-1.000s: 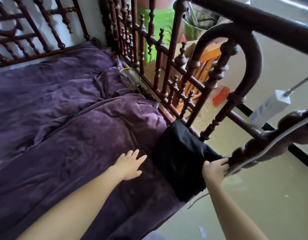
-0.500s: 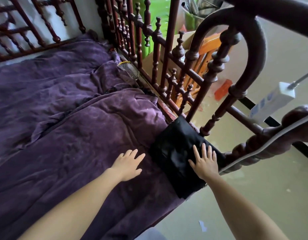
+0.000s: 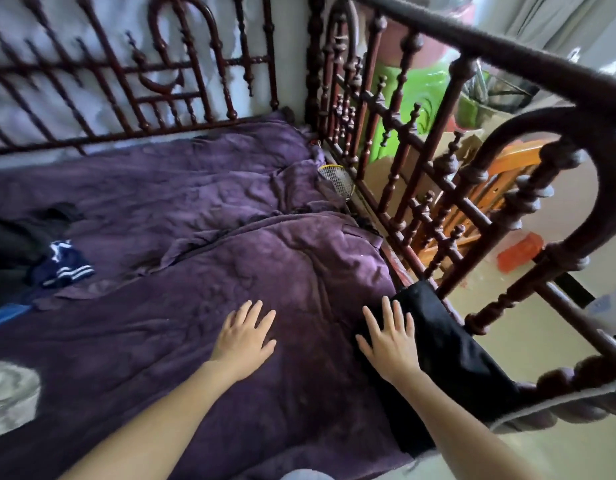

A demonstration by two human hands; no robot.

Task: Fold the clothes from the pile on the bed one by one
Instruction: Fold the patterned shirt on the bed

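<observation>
A folded black garment (image 3: 448, 344) lies at the bed's right edge, against the wooden rail. My right hand (image 3: 389, 341) lies flat with spread fingers on the garment's left part. My left hand (image 3: 246, 336) rests flat, fingers straight, on the purple bedcover (image 3: 182, 306) to the left of the garment. At the far left lies a pile of dark clothes (image 3: 26, 244), with a navy piece with white stripes (image 3: 66, 265) on its near side.
A dark red wooden rail (image 3: 434, 216) with turned spindles runs along the bed's right side and head. A small yellow-rimmed mesh racket (image 3: 336, 180) lies by the rail. A pale round patch (image 3: 8, 396) shows at the lower left. Beyond the rail are a wooden chair and an orange item on the floor.
My right hand has slid left across the black garment to its left part. The view has turned left, bringing the clothes pile into sight. My left hand stays flat on the cover.
</observation>
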